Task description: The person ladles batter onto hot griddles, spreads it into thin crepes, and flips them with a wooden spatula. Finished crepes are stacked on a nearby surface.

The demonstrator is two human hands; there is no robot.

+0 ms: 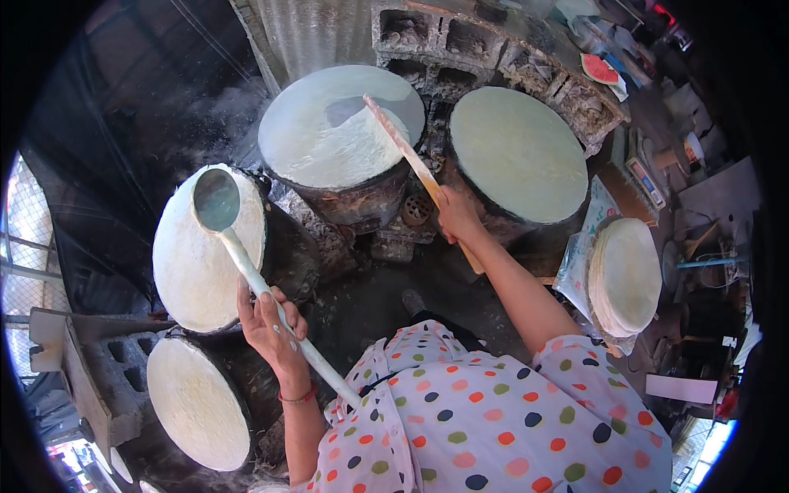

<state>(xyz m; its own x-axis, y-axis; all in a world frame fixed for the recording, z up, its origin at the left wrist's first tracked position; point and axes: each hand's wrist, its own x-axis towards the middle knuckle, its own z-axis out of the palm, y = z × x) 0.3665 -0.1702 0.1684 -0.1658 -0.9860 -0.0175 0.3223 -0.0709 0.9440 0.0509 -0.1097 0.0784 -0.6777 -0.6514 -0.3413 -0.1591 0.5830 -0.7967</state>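
My left hand (275,333) is closed round the pale handle of a long ladle (245,261). The ladle's greenish bowl is raised over a round griddle (193,271) covered by a white batter layer. In my right hand (458,218) is a long, flat wooden stick (403,146), gripped near its lower end. The stick's far end lies over the far middle griddle (283,99). White batter (349,152) coats most of that griddle, leaving a grey patch of bare surface near the stick's tip. I cannot tell whether the ladle holds batter.
Another griddle (518,152) at the right bears a thin, pale greenish-white sheet, and one at the lower left (200,403) a white sheet. A stack of round flatbreads (629,275) sits at the right. Concrete blocks (468,41) line the back; a watermelon slice (599,69) lies there.
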